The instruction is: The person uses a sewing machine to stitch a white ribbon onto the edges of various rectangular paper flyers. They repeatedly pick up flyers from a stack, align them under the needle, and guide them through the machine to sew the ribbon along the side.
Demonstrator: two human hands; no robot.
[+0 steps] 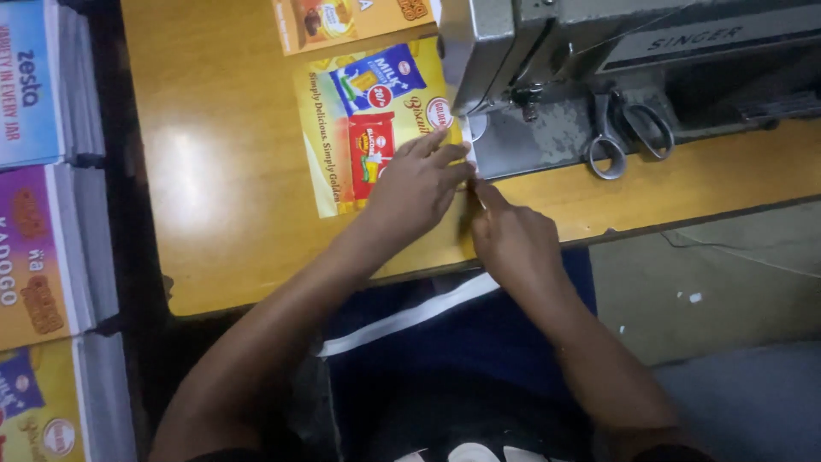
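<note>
i see my left hand (416, 184) pressing flat, unclenched, on the yellow printed sheet (376, 128) on the tabletop (222, 154); my right hand (513, 239) pinches the sheet's edge beside the sewing machine (599, 51).

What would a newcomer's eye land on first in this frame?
First the two hands at centre: the left hand lies flat on a bright yellow printed sheet, the right hand pinches its edge beside it. Just above them sits a grey sewing machine on the wooden table, with scissors lying on its bed. Stacks of printed sheets line the left edge.
</note>
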